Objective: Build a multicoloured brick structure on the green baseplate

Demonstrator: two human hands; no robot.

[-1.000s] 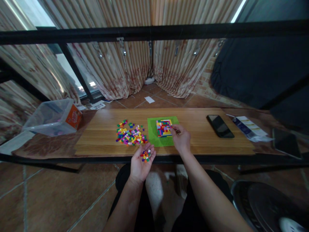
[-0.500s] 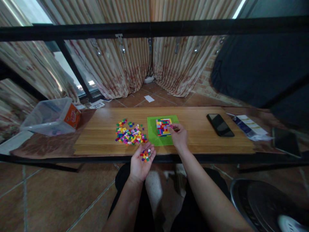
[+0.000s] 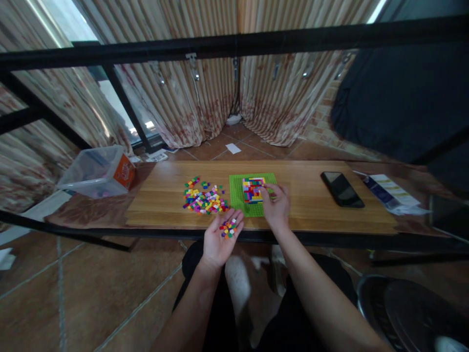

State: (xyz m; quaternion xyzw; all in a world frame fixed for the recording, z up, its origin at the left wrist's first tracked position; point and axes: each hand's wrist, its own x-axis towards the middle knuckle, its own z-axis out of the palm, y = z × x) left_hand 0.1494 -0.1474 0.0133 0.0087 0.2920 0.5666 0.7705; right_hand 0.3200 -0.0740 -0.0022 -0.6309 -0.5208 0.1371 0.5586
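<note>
My left hand (image 3: 219, 239) is held palm up just in front of the table edge, cupping several small coloured bricks (image 3: 228, 228). A green baseplate (image 3: 237, 193) lies on the wooden table (image 3: 304, 200), with a block of multicoloured bricks (image 3: 252, 189) built on it. My right hand (image 3: 275, 204) rests on the baseplate's right part, fingertips pinched at the right edge of that block; whether a brick is between them is hidden. A loose pile of coloured bricks (image 3: 203, 199) lies left of the baseplate.
A black phone (image 3: 342, 189) lies on the table to the right, with papers (image 3: 390, 193) and a dark tablet (image 3: 449, 210) beyond it. A clear plastic box (image 3: 98, 171) stands at the left end. A black bar (image 3: 234, 46) crosses overhead. Curtains hang behind.
The view has shifted slightly, moving everything to the right in the picture. My right hand stays at the brick block, fingertips moved a little. My left hand keeps its bricks.
</note>
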